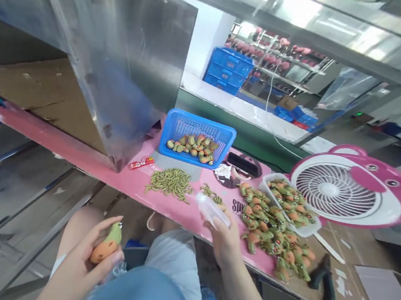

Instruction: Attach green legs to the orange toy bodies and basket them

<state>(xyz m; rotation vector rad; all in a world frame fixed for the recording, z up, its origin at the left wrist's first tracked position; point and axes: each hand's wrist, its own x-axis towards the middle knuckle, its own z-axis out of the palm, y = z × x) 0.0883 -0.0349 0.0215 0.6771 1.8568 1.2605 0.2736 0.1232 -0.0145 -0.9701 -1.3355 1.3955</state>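
Note:
In my left hand, at the lower left above my lap, sits a small orange and green figurine with dark spots on its orange part. The fingers wrap round it. My right hand grips a translucent whitish squeeze bottle, tilted over the front of the pink mat and slightly blurred. Just beyond the bottle lie a few small green pieces. A larger heap of thin green pieces is to its left. On the right, many orange and green figurines are piled on the table.
Behind the heap stands a blue basket with figurines inside. A clear plastic tray holds more, next to a pink fan. Black-handled pliers lie at the right. A metal panel rises at the left.

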